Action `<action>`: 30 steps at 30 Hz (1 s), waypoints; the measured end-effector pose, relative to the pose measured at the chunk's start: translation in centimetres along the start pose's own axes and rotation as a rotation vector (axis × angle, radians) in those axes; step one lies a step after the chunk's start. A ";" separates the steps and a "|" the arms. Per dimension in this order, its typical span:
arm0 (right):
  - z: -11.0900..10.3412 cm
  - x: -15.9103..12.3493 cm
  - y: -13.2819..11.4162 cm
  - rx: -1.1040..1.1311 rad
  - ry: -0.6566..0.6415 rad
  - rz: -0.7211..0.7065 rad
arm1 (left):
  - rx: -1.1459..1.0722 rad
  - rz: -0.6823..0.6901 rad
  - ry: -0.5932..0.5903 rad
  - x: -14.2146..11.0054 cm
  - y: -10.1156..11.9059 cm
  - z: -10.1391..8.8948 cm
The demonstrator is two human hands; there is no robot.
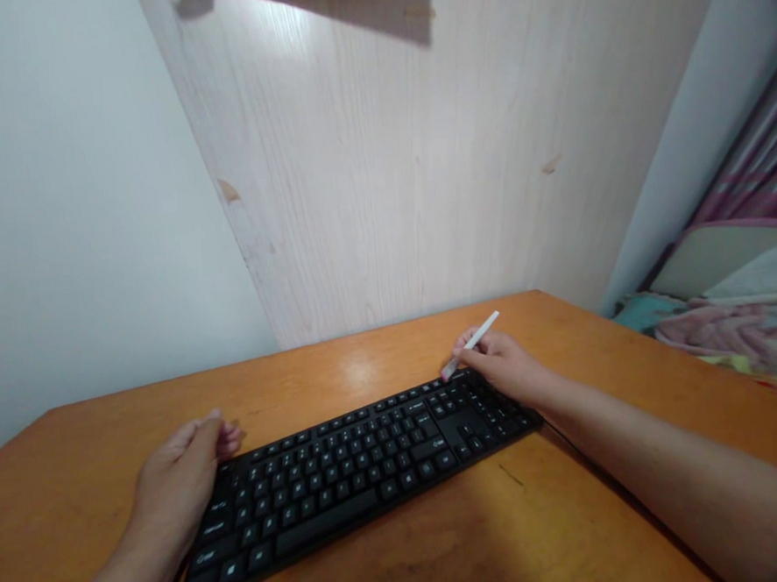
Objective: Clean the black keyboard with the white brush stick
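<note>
A black computer keyboard (348, 482) lies at an angle across the orange wooden desk (629, 355). My right hand (498, 363) is at the keyboard's far right edge and grips a thin white stick (478, 338), perhaps a pen or stylus, whose lower tip points toward the keys. My left hand (182, 470) rests at the keyboard's left end, with its fingers curled and nothing in them. It covers the keyboard's top left corner.
A light wood-grain panel (381, 168) and a white wall (87, 213) rise behind the desk. Rumpled bedding (725, 314) lies beyond the desk's right edge. A dark cable (612, 497) runs under my right forearm. A pale board (318, 1) juts in overhead.
</note>
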State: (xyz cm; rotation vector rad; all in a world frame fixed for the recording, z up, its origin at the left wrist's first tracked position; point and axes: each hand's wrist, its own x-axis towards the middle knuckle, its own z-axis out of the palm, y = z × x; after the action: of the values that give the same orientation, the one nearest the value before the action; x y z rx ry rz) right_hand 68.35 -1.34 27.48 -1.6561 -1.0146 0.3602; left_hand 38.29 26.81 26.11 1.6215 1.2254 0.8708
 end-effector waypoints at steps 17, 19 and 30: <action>-1.4 -0.3 -1.0 -0.047 0.114 -0.048 | -0.076 0.162 -0.014 1.1 -2.1 0.2; -2.0 -0.2 -1.1 -0.071 0.130 -0.041 | -0.085 0.201 -0.011 1.2 -2.6 0.5; -4.2 1.6 -0.9 -0.275 0.216 0.075 | -0.070 0.287 0.003 1.6 -3.9 1.5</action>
State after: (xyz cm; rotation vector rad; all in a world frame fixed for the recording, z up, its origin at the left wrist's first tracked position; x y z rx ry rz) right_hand 71.78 -2.72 30.16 -1.9374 -0.8695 0.0884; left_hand 38.79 28.40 21.99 1.7656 0.9662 1.0812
